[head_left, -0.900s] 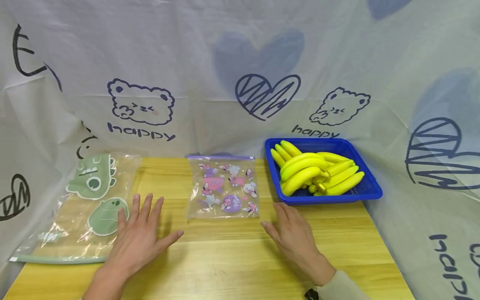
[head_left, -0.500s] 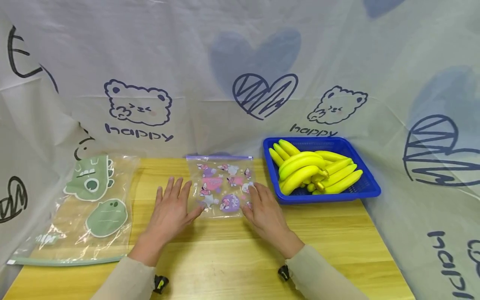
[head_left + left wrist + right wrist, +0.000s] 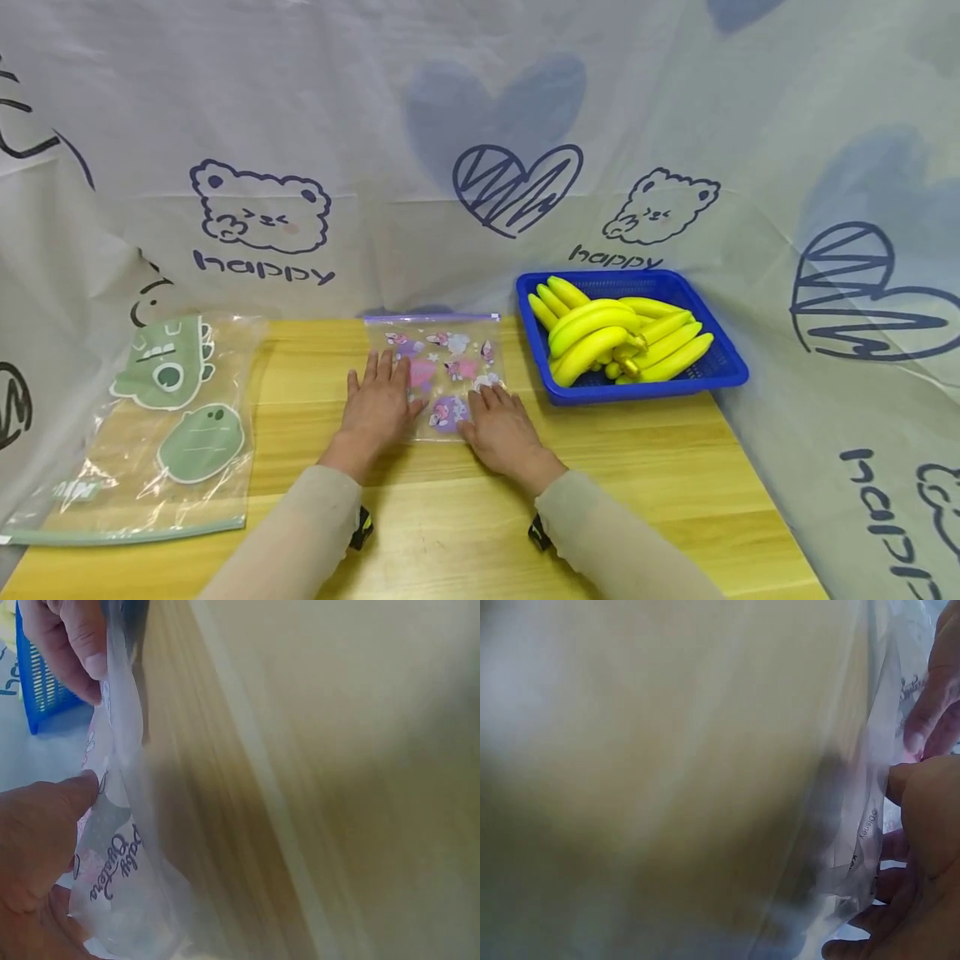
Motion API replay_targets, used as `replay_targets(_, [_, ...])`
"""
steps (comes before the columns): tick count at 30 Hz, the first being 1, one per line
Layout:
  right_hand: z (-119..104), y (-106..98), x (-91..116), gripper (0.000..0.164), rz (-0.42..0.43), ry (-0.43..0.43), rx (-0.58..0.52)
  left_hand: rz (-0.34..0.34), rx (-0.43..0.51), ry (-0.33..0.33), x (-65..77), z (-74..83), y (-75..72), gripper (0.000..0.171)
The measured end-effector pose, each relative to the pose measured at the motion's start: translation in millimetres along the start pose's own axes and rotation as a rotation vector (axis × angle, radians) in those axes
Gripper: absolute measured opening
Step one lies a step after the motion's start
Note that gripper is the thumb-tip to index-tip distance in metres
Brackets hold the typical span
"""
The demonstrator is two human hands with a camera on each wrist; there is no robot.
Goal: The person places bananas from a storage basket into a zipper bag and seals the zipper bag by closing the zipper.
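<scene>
A small clear zip bag [image 3: 446, 377] with pink and purple cartoon prints lies flat on the wooden table, its purple zip strip along the far edge. My left hand [image 3: 377, 408] rests on its left side, fingers spread and pointing away. On the lower right part of the bag lies my right hand [image 3: 506, 429], its fingers extended over the print. In the left wrist view, the thumb [image 3: 79, 793] touches the bag's surface near the printed lettering. The right wrist view shows my right fingers [image 3: 891, 885] against the bag beside its near edge.
A blue plastic basket [image 3: 542, 379] holding several yellow bananas [image 3: 596, 325] stands right of the small bag. To the left lies a larger clear bag [image 3: 135, 492] with green dinosaur prints and a green zip. A printed white cloth [image 3: 375, 100] hangs behind the table [image 3: 435, 533].
Both hands have moved inward from beside the small bag and come down onto it. The bag and the basket keep their places on the table; the head view has shifted slightly.
</scene>
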State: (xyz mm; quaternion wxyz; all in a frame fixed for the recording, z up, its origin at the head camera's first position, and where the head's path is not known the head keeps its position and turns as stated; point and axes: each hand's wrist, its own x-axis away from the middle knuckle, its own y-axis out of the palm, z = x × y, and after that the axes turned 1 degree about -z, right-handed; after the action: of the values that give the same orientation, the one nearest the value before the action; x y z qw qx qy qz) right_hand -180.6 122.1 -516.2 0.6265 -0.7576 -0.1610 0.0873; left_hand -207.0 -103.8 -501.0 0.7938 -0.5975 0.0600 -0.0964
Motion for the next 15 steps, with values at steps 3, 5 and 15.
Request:
replay_targets(3, [-5.7,1.6,9.7,0.059,-0.021,-0.023,0.007,-0.016,0.004,0.008,3.9,-4.2,0.3,0.085])
replay_targets(5, [-10.1,1.4,17.7,0.059,-0.027,-0.046,0.021,-0.036,0.004,0.017,9.0,-8.1,-1.2,0.087])
replay_targets(15, [-38.6,1.4,57.2,0.055,-0.039,-0.231,0.142,-0.117,-0.075,-0.005,39.5,-19.4,-18.5,0.088])
